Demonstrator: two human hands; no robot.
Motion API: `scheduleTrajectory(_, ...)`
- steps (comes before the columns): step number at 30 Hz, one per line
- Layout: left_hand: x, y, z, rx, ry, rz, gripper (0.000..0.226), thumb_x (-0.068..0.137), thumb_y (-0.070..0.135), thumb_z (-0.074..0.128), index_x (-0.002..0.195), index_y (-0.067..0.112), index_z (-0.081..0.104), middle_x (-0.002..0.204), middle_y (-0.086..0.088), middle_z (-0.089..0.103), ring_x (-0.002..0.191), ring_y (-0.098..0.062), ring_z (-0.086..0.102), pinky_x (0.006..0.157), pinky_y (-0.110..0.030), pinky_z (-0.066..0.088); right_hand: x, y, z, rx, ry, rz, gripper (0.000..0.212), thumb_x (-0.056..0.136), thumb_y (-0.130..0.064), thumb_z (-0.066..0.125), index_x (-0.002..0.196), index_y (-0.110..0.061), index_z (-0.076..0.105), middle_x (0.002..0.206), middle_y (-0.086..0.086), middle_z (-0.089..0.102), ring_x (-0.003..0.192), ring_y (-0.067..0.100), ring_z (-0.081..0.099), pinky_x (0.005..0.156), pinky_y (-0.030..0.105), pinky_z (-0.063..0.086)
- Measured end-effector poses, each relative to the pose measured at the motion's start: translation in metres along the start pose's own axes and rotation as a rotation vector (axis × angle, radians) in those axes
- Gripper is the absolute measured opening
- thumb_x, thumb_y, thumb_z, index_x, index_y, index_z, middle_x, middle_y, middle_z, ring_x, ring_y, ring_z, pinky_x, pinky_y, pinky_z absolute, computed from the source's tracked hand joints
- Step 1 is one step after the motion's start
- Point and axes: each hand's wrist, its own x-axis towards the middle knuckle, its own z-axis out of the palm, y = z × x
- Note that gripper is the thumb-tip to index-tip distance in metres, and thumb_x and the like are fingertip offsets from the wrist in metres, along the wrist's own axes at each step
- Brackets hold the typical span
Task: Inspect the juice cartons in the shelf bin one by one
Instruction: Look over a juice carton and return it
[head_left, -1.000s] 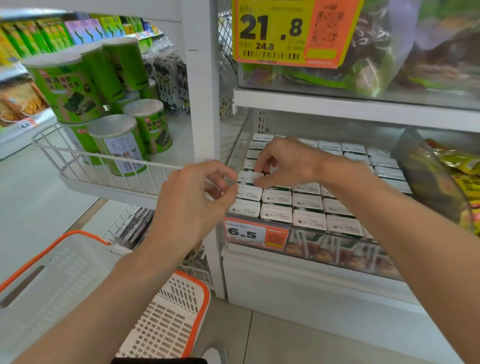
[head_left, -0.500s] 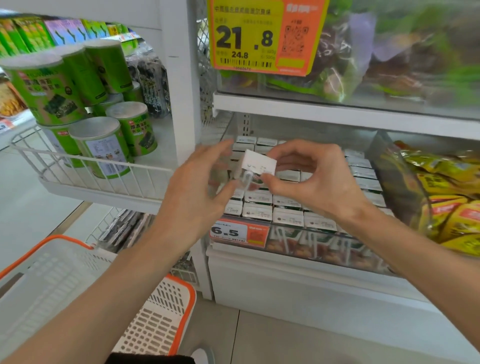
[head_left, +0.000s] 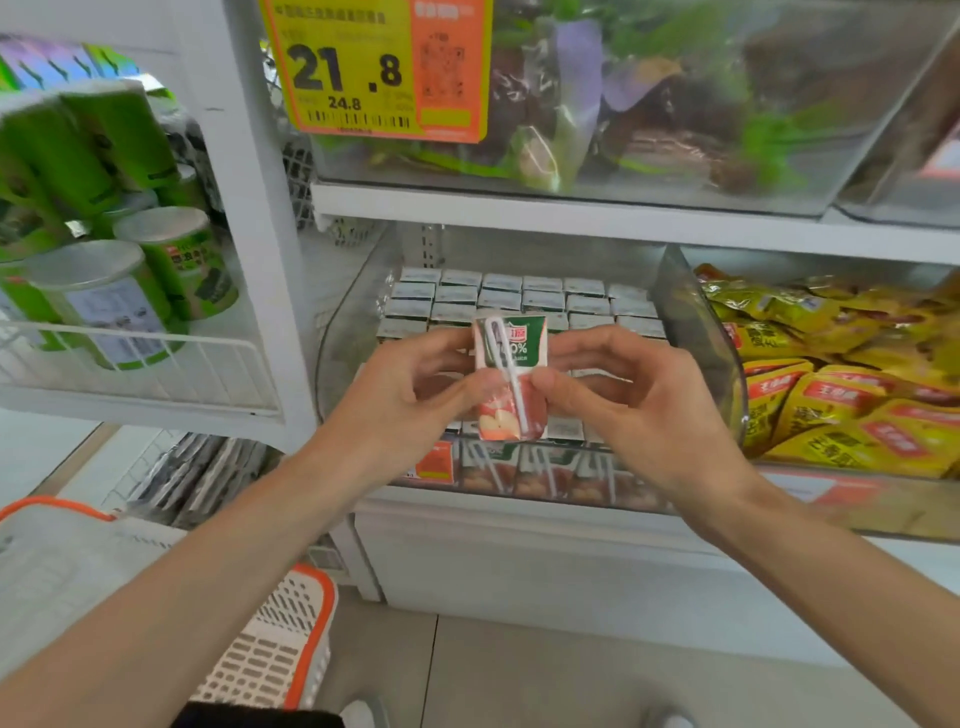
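**First:** You're facing a white store shelf (head_left: 571, 218), with pale floor (head_left: 519, 675) below it. On the lower level sits a clear bin (head_left: 347, 338), packed with rows of small juice cartons (head_left: 519, 299) standing upright with their tops showing.

**Second:** One carton (head_left: 525, 340) is out of the rows. You hold it upright just above the bin's front edge, with its printed face and wrapped straw (head_left: 511, 387) turned toward you.

**First:** Your left hand (head_left: 410, 400) grasps its left side — thumb curled across the lower front, fingers curled at the upper edge.

**Second:** Your right hand (head_left: 639, 410) grips the right side the same way. The thumb tip presses the front just beside the straw, and the fingers bend toward the carton's edge.

**First:** An orange label (head_left: 434, 462) sits at the bin's front left corner. On the level above, a yellow and orange price tag (head_left: 374, 67) reads 21.8, in front of blurred bagged goods (head_left: 649, 119).

**Second:** Yellow snack packets (head_left: 841, 395) fill the next compartment, just beside the bin's right wall. On your left, green cans (head_left: 119, 296) stand on a wire shelf (head_left: 135, 369). Low down on the same side there's a white basket (head_left: 280, 649) with an orange rim.
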Motion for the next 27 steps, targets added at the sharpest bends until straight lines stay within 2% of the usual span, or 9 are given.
scheduleTrajectory(5, -0.001, 0.0, 0.009, -0.198, -0.071, -0.077, 0.028, 0.109, 0.016, 0.052, 0.124, 0.032, 0.068, 0.115, 0.008, 0.08, 0.106, -0.013, 0.077, 0.081, -0.02, 0.061, -0.001, 0.006, -0.005, 0.069, 0.05, 0.089, 0.015, 0.088, -0.02, 0.084, 0.102, -0.019, 0.079, 0.1, -0.007, 0.082, 0.094, 0.012, 0.08, 0.08, 0.021, 0.062)
scheduleTrajectory(9, -0.001, -0.006, 0.008, -0.174, -0.116, -0.088, 0.036, 0.111, 0.01, 0.046, 0.138, 0.024, 0.064, 0.125, 0.006, 0.077, 0.115, -0.015, 0.074, 0.09, -0.027, 0.062, -0.003, 0.01, -0.006, 0.094, 0.061, 0.132, 0.01, 0.086, -0.021, 0.085, 0.095, -0.02, 0.082, 0.099, -0.006, 0.083, 0.092, 0.015, 0.08, 0.077, 0.018, 0.061)
scheduleTrajectory(15, -0.001, -0.008, 0.006, -0.213, -0.134, -0.118, 0.035, 0.109, 0.022, 0.051, 0.142, 0.025, 0.063, 0.128, 0.007, 0.075, 0.118, -0.015, 0.073, 0.094, -0.028, 0.06, -0.004, 0.012, -0.005, 0.232, 0.037, 0.178, 0.01, 0.09, -0.016, 0.08, 0.097, -0.01, 0.082, 0.103, 0.005, 0.083, 0.098, 0.023, 0.08, 0.084, 0.03, 0.064)
scheduleTrajectory(17, 0.0, -0.009, 0.008, -0.25, -0.135, -0.155, 0.035, 0.106, 0.032, 0.053, 0.138, 0.024, 0.065, 0.125, 0.005, 0.077, 0.117, -0.015, 0.073, 0.098, -0.028, 0.058, -0.004, 0.011, -0.003, 0.297, 0.015, 0.212, 0.012, 0.094, -0.015, 0.076, 0.101, -0.007, 0.081, 0.105, 0.007, 0.082, 0.101, 0.023, 0.079, 0.085, 0.027, 0.064)
scheduleTrajectory(21, 0.002, -0.008, 0.013, -0.399, -0.195, -0.221, 0.045, 0.097, 0.046, 0.056, 0.13, 0.02, 0.069, 0.122, -0.003, 0.078, 0.116, -0.02, 0.074, 0.095, -0.031, 0.06, -0.004, 0.005, -0.001, 0.272, -0.096, 0.228, 0.034, 0.083, -0.036, 0.084, 0.113, -0.019, 0.079, 0.113, -0.001, 0.081, 0.11, 0.013, 0.075, 0.097, 0.027, 0.059)
scheduleTrajectory(23, 0.002, -0.008, 0.014, -0.392, -0.175, -0.204, 0.045, 0.093, 0.047, 0.062, 0.13, 0.022, 0.069, 0.122, -0.002, 0.078, 0.113, -0.022, 0.075, 0.091, -0.032, 0.062, -0.005, 0.003, 0.002, 0.19, -0.104, 0.201, 0.039, 0.081, -0.033, 0.088, 0.118, -0.024, 0.077, 0.113, -0.003, 0.08, 0.107, 0.009, 0.075, 0.094, 0.023, 0.059)
scheduleTrajectory(27, 0.002, -0.009, 0.012, -0.381, -0.118, -0.215, 0.05, 0.09, 0.05, 0.068, 0.13, 0.021, 0.071, 0.117, -0.002, 0.08, 0.107, -0.023, 0.078, 0.084, -0.027, 0.063, -0.006, 0.003, 0.001, 0.174, -0.12, 0.224, 0.034, 0.089, -0.026, 0.084, 0.123, -0.025, 0.078, 0.112, -0.003, 0.08, 0.105, 0.007, 0.076, 0.088, 0.015, 0.057)
